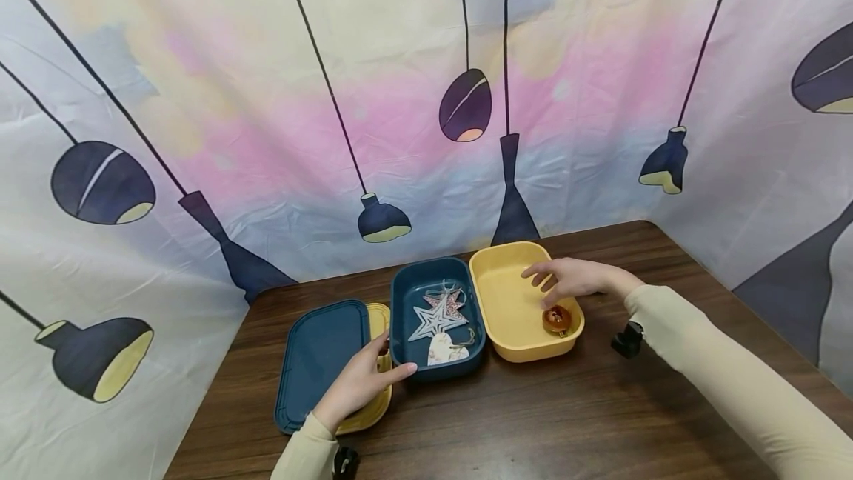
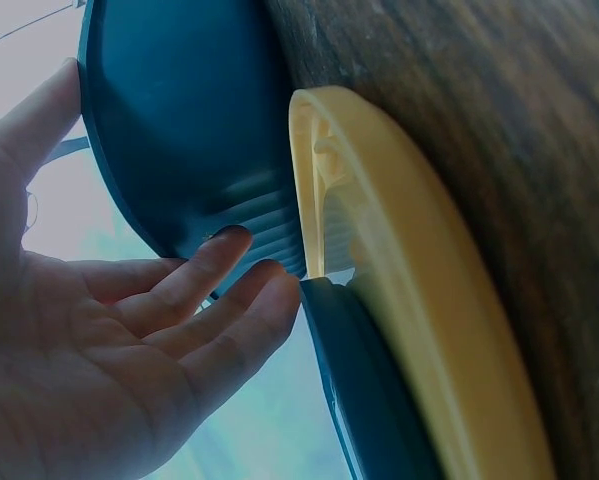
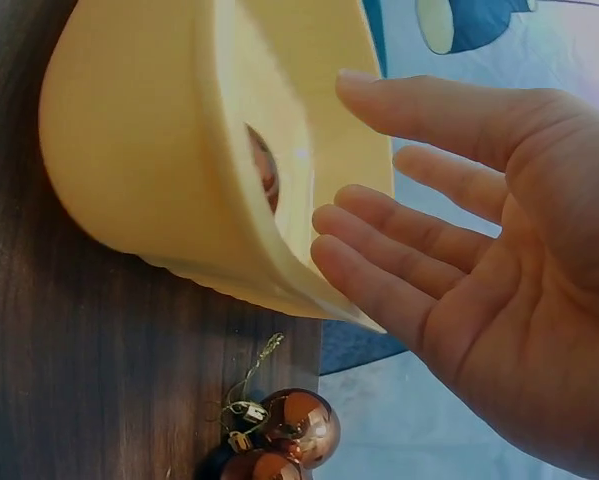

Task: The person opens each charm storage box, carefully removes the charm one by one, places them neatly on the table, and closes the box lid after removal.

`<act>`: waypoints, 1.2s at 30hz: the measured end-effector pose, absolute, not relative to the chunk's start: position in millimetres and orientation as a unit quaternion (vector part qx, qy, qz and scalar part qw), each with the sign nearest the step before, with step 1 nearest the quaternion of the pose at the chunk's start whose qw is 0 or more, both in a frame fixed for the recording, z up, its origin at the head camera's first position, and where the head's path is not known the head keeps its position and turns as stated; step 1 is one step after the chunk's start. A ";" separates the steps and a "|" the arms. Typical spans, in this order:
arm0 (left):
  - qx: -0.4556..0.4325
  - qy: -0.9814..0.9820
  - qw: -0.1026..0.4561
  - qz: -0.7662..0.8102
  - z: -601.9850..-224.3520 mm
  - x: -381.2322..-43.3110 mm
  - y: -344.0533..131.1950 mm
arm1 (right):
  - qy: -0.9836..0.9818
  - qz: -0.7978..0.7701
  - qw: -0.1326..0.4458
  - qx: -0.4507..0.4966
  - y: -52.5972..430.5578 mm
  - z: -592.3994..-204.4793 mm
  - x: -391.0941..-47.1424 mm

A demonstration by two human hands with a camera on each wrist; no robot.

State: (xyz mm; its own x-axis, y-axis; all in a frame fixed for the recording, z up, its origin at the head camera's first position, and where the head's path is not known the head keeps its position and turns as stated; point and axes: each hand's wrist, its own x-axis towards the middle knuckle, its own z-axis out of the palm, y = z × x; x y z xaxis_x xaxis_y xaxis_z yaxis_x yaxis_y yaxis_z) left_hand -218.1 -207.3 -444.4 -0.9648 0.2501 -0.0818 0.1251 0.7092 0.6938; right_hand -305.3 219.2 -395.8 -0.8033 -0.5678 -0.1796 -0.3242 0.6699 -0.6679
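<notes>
Right hand (image 1: 569,278): fingers apart, empty | copper ball (image 1: 556,319): inside yellow box (image 1: 509,302), just nearside of fingertips | probably light, slick, brittle; cradle its sides | left hand (image 1: 360,380): fingers loose, thumb on blue box (image 1: 443,371)

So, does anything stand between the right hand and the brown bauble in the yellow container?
Nothing visible does: the right hand is over the open yellow container, and the brown bauble lies uncovered at its near end.
</notes>
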 end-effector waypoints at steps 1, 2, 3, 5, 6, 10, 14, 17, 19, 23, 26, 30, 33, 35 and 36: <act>0.101 0.921 0.086 0.367 -444.4 -218.1 -207.3 | 0.896 -0.314 0.190 -0.249 218.0 -396.4 -305.3; 0.101 0.921 0.086 0.367 -444.6 -218.2 -207.3 | 0.896 -0.312 0.195 -0.248 216.5 -396.7 -305.0; 0.101 0.921 0.086 0.367 -444.7 -218.2 -207.3 | 0.896 -0.308 0.198 -0.250 215.2 -396.5 -304.7; 0.102 0.920 0.086 0.368 -444.8 -218.4 -207.4 | 0.897 -0.299 0.204 -0.255 212.8 -396.0 -304.2; 0.103 0.920 0.085 0.369 -444.9 -218.5 -207.4 | 0.897 -0.291 0.205 -0.263 212.0 -395.7 -304.3; 0.106 0.919 0.084 0.371 -444.3 -218.5 -207.4 | 0.897 -0.270 0.220 -0.272 208.6 -395.6 -304.5; 0.105 0.921 0.082 0.366 -443.9 -217.7 -207.2 | 0.897 -0.258 0.246 -0.262 204.1 -396.8 -302.7; 0.105 0.924 0.075 0.360 -444.1 -217.5 -207.1 | 0.892 -0.263 0.270 -0.250 201.4 -397.2 -300.3; 0.104 0.928 0.067 0.351 -444.3 -217.4 -207.1 | 0.889 -0.265 0.284 -0.244 199.8 -397.1 -299.3; 0.097 0.936 0.058 0.333 -443.6 -216.9 -206.8 | 0.885 -0.265 0.301 -0.236 197.7 -397.4 -298.7; 0.092 0.940 0.056 0.324 -443.1 -216.8 -206.6 | 0.884 -0.264 0.303 -0.238 196.9 -397.4 -298.7; 0.092 0.942 0.052 0.318 -443.8 -217.3 -206.9 | 0.884 -0.268 0.298 -0.242 196.9 -399.2 -299.3; 0.096 0.943 0.047 0.314 -444.2 -217.6 -206.9 | 0.885 -0.271 0.290 -0.244 197.7 -401.1 -299.6; 0.100 0.943 0.043 0.314 -444.5 -217.9 -206.9 | 0.885 -0.268 0.282 -0.256 198.0 -402.1 -299.6; 0.102 0.943 0.042 0.314 -444.8 -218.1 -207.0 | 0.886 -0.268 0.278 -0.257 197.9 -403.1 -299.6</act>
State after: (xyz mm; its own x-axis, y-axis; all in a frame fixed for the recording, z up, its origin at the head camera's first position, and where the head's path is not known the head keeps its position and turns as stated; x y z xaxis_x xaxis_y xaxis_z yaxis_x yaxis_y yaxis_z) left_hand -218.1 -207.0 -444.8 -0.9758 0.2182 -0.0145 0.1661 0.7827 0.5999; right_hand -299.6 197.9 -403.1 -0.7134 -0.6042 -0.3549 -0.3062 0.7244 -0.6176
